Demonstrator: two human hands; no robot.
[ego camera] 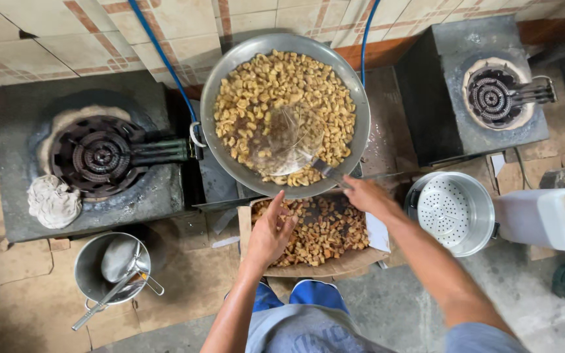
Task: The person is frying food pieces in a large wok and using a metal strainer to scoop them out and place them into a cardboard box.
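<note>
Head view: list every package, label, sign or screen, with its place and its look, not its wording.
Cardboard box: below the wok, by both hands; open, brown, with white side flaps, full of browned fried pieces.
Plastic jug: at the right edge, lying on its side; white, squarish.
No labels, signs or screens show.

Right hand: closed on the handle of a wire skimmer lying in the wok
Wok: wide, grey, full of pale fried pieces
Left hand: open, fingers at the near rim of a cardboard box of darker fried pieces
Left burner: unlit, cloth beside it
Right side: steel pot with perforated strainer, white jug
</note>
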